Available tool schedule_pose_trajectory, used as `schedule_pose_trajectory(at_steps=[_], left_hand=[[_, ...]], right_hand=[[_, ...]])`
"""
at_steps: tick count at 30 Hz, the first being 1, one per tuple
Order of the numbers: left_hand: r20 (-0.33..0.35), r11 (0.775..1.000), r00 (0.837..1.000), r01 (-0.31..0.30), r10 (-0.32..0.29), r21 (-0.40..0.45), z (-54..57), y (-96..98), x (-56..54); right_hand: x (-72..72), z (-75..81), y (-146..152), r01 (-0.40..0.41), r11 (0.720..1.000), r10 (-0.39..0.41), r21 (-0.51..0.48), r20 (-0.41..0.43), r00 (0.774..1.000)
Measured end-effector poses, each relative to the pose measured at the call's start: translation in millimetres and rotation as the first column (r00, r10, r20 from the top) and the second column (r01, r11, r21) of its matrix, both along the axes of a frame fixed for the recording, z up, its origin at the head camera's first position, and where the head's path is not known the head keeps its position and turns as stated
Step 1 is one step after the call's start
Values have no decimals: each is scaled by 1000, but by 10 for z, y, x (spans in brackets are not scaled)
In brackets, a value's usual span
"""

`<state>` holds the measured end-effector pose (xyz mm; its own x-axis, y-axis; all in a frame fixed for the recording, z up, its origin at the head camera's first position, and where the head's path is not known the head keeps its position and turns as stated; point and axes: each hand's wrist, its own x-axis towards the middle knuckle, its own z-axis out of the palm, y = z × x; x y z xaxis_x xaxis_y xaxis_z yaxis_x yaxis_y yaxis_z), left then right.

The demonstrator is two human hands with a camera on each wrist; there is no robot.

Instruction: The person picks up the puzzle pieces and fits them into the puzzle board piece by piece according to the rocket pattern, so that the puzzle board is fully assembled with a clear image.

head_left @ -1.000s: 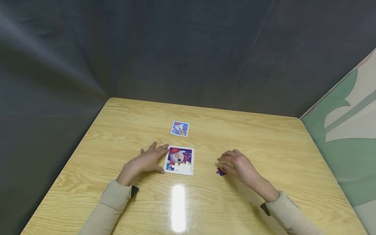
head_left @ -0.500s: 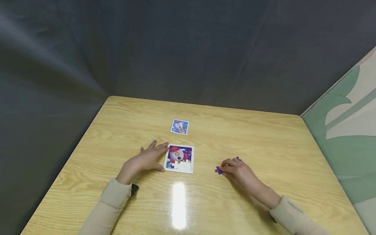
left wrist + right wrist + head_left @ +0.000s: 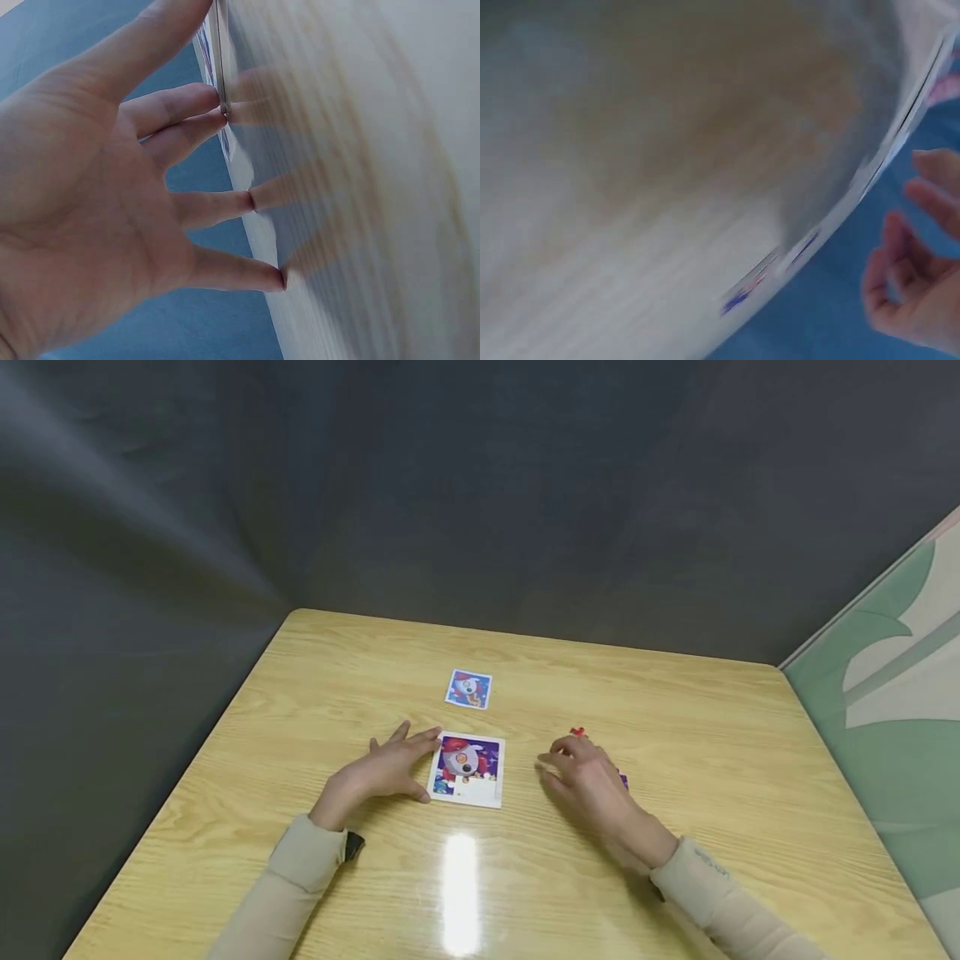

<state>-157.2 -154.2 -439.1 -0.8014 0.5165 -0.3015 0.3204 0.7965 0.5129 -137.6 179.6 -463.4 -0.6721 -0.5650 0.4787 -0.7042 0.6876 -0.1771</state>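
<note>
My left hand lies spread along the left edge of a square jigsaw puzzle board, its thumb and straight fingers touching the border. Pieces fill the board's upper part and lower left corner; bare white shows at the lower right. To the right of the board, my right hand hovers low over the table with loosely bent fingers. No piece shows between those fingers in the right wrist view. A red puzzle piece lies just beyond the knuckles. A purple puzzle piece shows partly behind the hand.
A small picture card with a similar design lies beyond the board. The wooden table ends at a dark curtain behind and on the left. A patterned green-and-white panel stands on the right.
The right hand has left the piece it was pinching and shifted toward the board. A red piece has come into sight beyond it. My left hand stays at the board; the head view shifted slightly.
</note>
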Motion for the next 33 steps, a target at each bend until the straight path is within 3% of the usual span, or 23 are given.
schedule_pose_trajectory(at_steps=[2, 5, 8, 9, 12, 15, 18, 20, 22, 25, 28, 30, 33], left_hand=[[0, 1000, 1000, -1, 1, -2, -13, 28, 1], [0, 1000, 1000, -10, 10, -14, -8, 37, 6], [3, 1000, 1000, -11, 11, -5, 4, 38, 13], [4, 1000, 1000, -11, 11, 2, 4, 40, 14], [6, 1000, 1000, -9, 8, 10, 5, 48, 16], [3, 1000, 1000, -6, 6, 0, -2, 51, 12], [-4, 1000, 1000, -3, 3, -9, -7, 40, 4], [-9, 1000, 1000, 1, -1, -13, -5, 39, -3], [-9, 1000, 1000, 3, -3, -14, -5, 36, -6], [-8, 1000, 1000, 5, -5, -9, -14, 34, -4], [-1, 1000, 1000, 0, 0, -1, -29, 33, -1], [1, 1000, 1000, -1, 1, -5, -33, 38, -4], [-1, 1000, 1000, -4, 4, -13, -20, 36, -12]], right_hand=[[-59, 36, 56, 126, 992, -127, 31, 53, 990], [-159, 91, 121, 271, 959, -282, 82, 177, 943], [-241, 125, 164, 337, 932, -360, 129, 269, 893], [-263, 125, 175, 338, 931, -363, 136, 284, 887], [-308, 93, 197, 267, 955, -294, 128, 301, 907], [-315, 51, 205, 119, 990, -135, 70, 308, 942], [-286, 37, 194, -29, 999, 20, 25, 317, 948], [-236, 52, 186, -66, 998, 58, 16, 325, 944], [-174, 68, 170, -42, 999, 30, 27, 355, 934], [-88, 82, 130, 74, 994, -97, 75, 381, 919], [-32, 106, 103, 166, 979, -196, 117, 343, 919], [-13, 143, 128, 135, 985, -163, 106, 340, 926], [-21, 193, 211, 2, 996, -32, 84, 360, 933]])
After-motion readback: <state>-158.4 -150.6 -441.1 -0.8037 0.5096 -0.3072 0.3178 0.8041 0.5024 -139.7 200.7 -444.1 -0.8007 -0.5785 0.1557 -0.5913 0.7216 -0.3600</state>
